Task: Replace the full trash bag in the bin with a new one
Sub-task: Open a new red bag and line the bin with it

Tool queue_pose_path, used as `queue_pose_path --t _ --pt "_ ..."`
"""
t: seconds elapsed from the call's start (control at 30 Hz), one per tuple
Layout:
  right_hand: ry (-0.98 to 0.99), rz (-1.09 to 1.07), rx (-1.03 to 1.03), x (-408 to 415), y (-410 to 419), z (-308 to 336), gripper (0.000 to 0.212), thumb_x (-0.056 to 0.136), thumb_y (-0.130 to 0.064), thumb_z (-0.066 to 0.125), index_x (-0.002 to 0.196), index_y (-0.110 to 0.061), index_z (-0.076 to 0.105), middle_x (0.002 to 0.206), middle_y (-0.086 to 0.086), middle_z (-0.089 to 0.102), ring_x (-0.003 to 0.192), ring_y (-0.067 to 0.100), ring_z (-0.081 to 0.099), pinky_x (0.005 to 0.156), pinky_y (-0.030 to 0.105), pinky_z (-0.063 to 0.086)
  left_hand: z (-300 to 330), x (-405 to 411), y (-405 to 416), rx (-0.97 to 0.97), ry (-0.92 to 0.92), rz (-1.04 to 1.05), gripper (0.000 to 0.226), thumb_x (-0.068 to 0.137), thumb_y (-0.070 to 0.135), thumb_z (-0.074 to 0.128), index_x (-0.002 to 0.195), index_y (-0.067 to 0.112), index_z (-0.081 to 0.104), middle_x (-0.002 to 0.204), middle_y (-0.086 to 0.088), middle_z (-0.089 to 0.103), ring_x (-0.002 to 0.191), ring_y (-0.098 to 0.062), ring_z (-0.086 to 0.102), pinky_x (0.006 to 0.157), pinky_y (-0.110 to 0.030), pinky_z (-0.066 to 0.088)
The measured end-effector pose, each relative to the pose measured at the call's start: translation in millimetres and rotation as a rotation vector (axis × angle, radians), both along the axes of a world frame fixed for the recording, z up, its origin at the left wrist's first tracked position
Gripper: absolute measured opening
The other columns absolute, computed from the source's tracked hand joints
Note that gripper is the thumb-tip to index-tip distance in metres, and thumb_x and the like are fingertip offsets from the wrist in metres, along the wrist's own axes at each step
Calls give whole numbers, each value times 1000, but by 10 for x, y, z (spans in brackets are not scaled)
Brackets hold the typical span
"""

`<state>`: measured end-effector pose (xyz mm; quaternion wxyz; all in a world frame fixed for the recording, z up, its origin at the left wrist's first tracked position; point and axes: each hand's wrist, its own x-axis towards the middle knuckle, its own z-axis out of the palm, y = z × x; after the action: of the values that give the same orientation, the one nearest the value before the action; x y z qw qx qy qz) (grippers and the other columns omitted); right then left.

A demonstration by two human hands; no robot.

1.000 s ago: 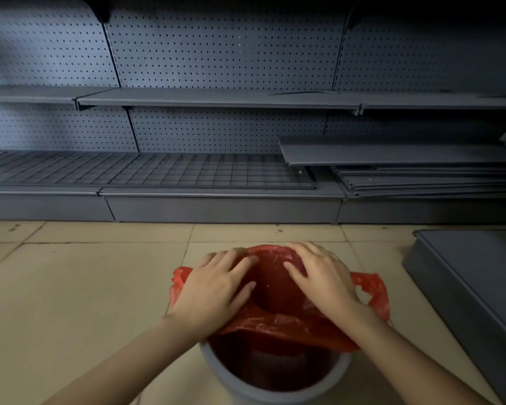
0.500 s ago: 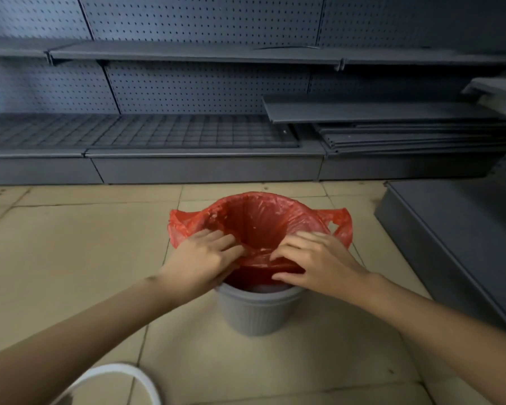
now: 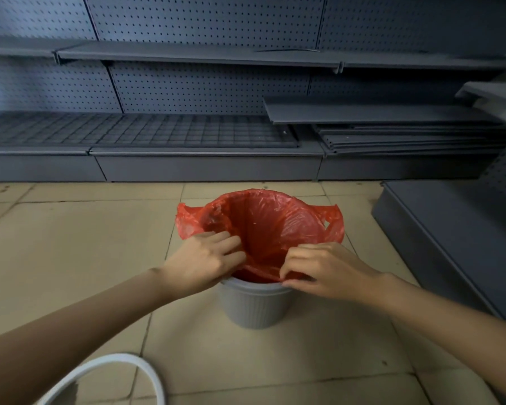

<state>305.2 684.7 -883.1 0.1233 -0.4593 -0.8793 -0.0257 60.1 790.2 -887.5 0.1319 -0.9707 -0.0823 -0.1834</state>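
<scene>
A small grey ribbed bin [image 3: 256, 305] stands on the tiled floor in the middle of the view. A red plastic bag [image 3: 275, 226] lines it, its mouth spread open over the far rim and its two handles sticking out left and right. My left hand [image 3: 205, 258] pinches the bag's near edge at the left of the rim. My right hand [image 3: 322, 268] pinches the same edge at the right, just above the rim. The bag's inside looks empty.
A white ring [image 3: 123, 372] lies on the floor at the bottom left. Grey store shelving [image 3: 187, 165] runs along the back. A low grey shelf base [image 3: 450, 235] juts out on the right, close to the bin.
The view has pulled back from the bin. Both hands came from the bag's far side to its near edge, and the bag's mouth now stands wide open.
</scene>
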Motion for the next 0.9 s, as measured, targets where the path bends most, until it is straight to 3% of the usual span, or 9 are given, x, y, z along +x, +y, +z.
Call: queue_pose_path --t 0.13,0.23,0.37,0.5,0.63,0.73,0.83,0.9 --pt "-58 40 20 76 -105 -49 15 90 -35 51 97 -26 62 90 -12 63 79 5 58 53 23 48 -33 -244 -73 -20 30 -58 11 91 20 54 84 14 60 76 -1 54 67 -20 49 52 -29 38" --pt "-115 81 54 131 -154 -133 13 92 -30 51 97 -26 62 88 -12 63 75 6 59 48 22 46 -165 -387 -109 -44 54 -53 6 90 15 55 91 16 61 79 -1 57 70 -18 52 47 -30 42" --pt "-143 158 97 148 -158 -262 16 92 -27 53 94 -25 69 85 -10 66 71 7 61 49 22 49 -342 -438 -106 -52 91 -53 17 88 6 50 92 15 63 79 -1 58 65 -18 55 42 -31 42" --pt "-137 188 65 159 -177 -303 23 93 -28 50 93 -24 73 83 -11 71 70 5 64 52 19 50 -416 -455 -63 -92 165 -36 21 93 23 47 89 17 67 77 2 63 62 -17 59 47 -28 45" --pt "34 102 120 254 -222 -137 17 91 -28 58 91 -20 73 84 -9 72 74 3 66 53 20 53 -260 -498 -14 -158 54 -16 25 94 31 52 83 14 68 73 0 64 61 -18 60 51 -30 49" --pt "43 -31 221 350 -172 43 17 92 -28 57 92 -21 72 87 -9 70 79 4 65 55 21 53 -30 -465 56 -118 -59 16 23 92 29 55 84 13 68 73 -1 62 62 -19 60 50 -30 48" --pt "-75 -249 253 493 -38 130 24 90 -23 49 106 -24 67 99 -10 68 88 6 63 66 14 47 111 -378 206 -91 -91 113 34 97 33 40 98 14 68 86 -2 65 75 -22 64 58 -31 51" --pt "-96 -378 211 568 28 100 34 82 -16 55 115 -24 61 108 -8 66 95 10 62 75 21 48 115 -320 308 -110 -49 190 47 99 33 23 113 15 64 103 -3 66 87 -24 65 68 -31 55"
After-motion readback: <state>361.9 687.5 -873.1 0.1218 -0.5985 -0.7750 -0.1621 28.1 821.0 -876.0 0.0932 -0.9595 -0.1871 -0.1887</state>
